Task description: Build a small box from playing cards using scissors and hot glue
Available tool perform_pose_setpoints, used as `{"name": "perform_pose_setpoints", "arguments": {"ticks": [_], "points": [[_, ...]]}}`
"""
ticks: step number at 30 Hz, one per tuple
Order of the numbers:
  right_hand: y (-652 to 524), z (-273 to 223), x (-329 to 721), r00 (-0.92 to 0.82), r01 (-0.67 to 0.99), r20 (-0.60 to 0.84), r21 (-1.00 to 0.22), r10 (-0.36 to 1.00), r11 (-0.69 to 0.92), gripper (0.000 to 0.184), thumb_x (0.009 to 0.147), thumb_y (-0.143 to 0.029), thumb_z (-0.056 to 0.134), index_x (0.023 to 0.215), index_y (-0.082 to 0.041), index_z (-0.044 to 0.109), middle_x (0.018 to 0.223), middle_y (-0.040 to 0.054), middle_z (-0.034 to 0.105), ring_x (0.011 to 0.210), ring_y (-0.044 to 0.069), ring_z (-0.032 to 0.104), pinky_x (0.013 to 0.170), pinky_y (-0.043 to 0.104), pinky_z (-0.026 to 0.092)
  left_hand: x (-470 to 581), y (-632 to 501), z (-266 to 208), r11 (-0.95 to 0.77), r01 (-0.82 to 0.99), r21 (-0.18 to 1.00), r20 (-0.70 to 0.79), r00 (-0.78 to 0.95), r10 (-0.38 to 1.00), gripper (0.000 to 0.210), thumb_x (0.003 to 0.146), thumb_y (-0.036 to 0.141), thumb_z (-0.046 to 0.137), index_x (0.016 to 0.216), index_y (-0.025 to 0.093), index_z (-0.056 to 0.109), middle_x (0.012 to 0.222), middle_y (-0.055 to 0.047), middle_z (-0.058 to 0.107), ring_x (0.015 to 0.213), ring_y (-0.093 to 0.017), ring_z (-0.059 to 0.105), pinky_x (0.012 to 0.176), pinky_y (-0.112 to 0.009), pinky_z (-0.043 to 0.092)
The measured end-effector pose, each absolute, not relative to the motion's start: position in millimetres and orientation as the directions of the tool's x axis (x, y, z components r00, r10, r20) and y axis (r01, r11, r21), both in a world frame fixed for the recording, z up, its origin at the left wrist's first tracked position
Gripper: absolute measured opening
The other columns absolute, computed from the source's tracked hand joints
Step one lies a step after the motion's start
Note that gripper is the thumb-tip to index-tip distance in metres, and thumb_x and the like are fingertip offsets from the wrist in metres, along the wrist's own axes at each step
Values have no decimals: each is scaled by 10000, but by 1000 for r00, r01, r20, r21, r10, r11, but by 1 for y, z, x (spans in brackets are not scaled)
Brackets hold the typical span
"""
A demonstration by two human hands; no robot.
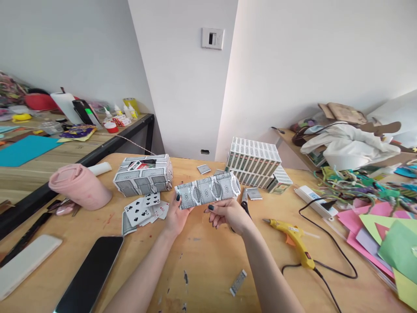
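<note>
My left hand (177, 219) grips the left end of a long panel made of playing cards (205, 191), its thumb in front. Grey patterned card backs face me, with curved, partly lifted cut-outs. Just below the panel's right half is my right hand (230, 213), fingers curled and thumb bent in; anything they pinch is too small to make out. Behind the left hand stands a box made of cards (143, 174) with an opening in its top. Loose playing cards (140, 211) lie in front of that box. Scissors (245, 206) are partly hidden behind the right wrist.
Stacked card packs (252, 163) stand at the back. A yellow glue gun (295, 239) and its cord lie right, near a power strip (316, 201) and coloured paper (374, 234). Left are a black phone (91, 274) and a pink roll (80, 187). A folded card strip (238, 282) lies in front.
</note>
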State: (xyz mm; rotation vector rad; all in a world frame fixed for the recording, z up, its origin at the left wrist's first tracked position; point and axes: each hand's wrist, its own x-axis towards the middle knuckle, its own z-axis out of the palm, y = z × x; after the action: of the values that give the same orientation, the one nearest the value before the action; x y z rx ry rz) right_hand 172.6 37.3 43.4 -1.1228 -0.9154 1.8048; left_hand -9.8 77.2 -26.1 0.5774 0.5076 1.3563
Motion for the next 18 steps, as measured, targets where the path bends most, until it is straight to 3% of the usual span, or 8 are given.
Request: {"name": "perform_pose_setpoints", "arguments": {"ticks": [5, 9, 18], "points": [[36, 40, 153, -353, -292, -376, -825, 856, -483, 361, 582, -329, 839, 800, -88, 683, 539, 37, 659, 442, 122, 611, 434, 217, 492, -8, 75, -27, 83, -701, 709, 11, 128, 992, 560, 779, 389, 675, 1308, 338, 497, 1323, -45, 569, 1242, -291, 495, 949, -457, 449], [35, 39, 143, -365, -374, -365, -785, 856, -494, 355, 580, -379, 833, 714, -95, 668, 588, 25, 655, 453, 67, 582, 452, 168, 487, -6, 76, -25, 64, -668, 742, 3, 99, 995, 596, 751, 377, 704, 1309, 341, 499, 1288, -39, 587, 1190, -279, 532, 918, -421, 473], [34, 36, 123, -277, -399, -274, -839, 921, -370, 422, 556, -502, 811, 661, -116, 677, 498, -11, 610, 378, 68, 538, 387, 171, 440, -7, 78, -25, 25, -657, 754, 2, 40, 999, 605, 742, 410, 708, 1308, 352, 504, 1341, -34, 545, 1243, -290, 493, 923, -428, 487]]}}
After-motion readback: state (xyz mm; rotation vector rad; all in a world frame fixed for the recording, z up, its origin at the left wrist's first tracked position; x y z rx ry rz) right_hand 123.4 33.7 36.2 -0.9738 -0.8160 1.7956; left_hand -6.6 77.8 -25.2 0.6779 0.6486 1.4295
